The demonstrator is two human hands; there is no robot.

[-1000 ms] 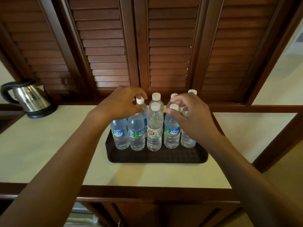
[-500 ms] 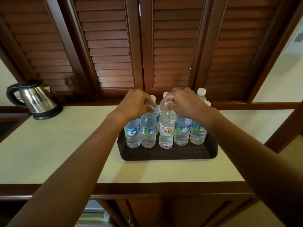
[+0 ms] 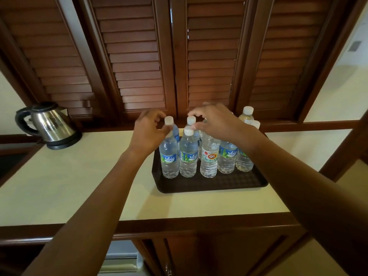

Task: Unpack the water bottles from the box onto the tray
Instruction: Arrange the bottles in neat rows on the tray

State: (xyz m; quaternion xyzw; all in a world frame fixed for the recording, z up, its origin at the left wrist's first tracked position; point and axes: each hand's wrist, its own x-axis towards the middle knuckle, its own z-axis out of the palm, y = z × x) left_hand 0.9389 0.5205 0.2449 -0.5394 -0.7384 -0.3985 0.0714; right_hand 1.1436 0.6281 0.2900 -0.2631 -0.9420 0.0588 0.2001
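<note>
Several clear water bottles with white caps stand upright on the dark brown tray (image 3: 209, 185), in a front row and a back row. My left hand (image 3: 148, 133) pinches the top of the front-left water bottle (image 3: 169, 158), hiding its cap. My right hand (image 3: 216, 124) hovers over the middle bottles with its fingers apart. Its thumb and forefinger sit on either side of a back-row cap (image 3: 191, 119), and its palm covers the top of the Q1-label bottle (image 3: 209, 158). No box is in view.
A steel electric kettle (image 3: 50, 124) stands at the back left of the cream counter (image 3: 79, 176). Dark wooden louvred shutters (image 3: 139, 62) rise right behind the tray. The counter's wooden front edge (image 3: 179, 226) runs below, with cabinet doors beneath it.
My right hand has loosened from the Q1 bottle's top and its fingers have spread. My left hand stays at the front-left bottle's top. The view has shifted slightly.
</note>
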